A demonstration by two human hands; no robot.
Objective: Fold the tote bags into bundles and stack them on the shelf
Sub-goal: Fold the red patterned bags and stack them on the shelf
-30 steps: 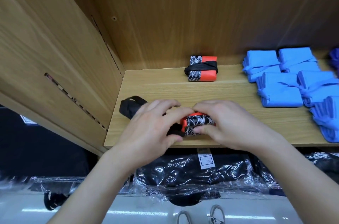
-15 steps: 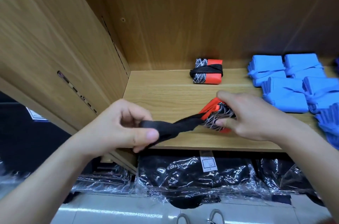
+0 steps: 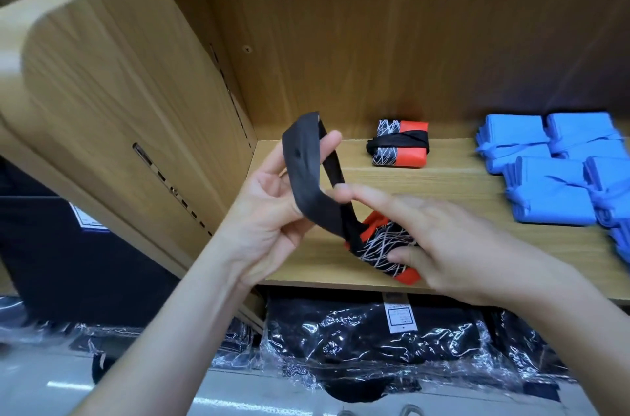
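Observation:
A folded tote bag (image 3: 381,247), orange with a black part marked by white lines, is held just above the front of the wooden shelf (image 3: 443,183). My right hand (image 3: 439,245) grips this bundle, its forefinger stretched out to the black strap (image 3: 306,177). The strap rises from the bundle as a loop over the fingers of my left hand (image 3: 272,214), which holds it up, palm towards me. A second orange and black bundle (image 3: 399,143), tied with its strap, lies at the back of the shelf.
Several blue tied bundles (image 3: 552,173) are stacked at the right of the shelf. A wooden side panel (image 3: 119,102) stands close on the left. Below the shelf lie black goods in clear plastic wrap (image 3: 375,344).
The strap was pulled out flat to the left; now my left hand has lifted it into an upright loop. The bundle has tilted and sunk towards the shelf's front edge. The view has shifted.

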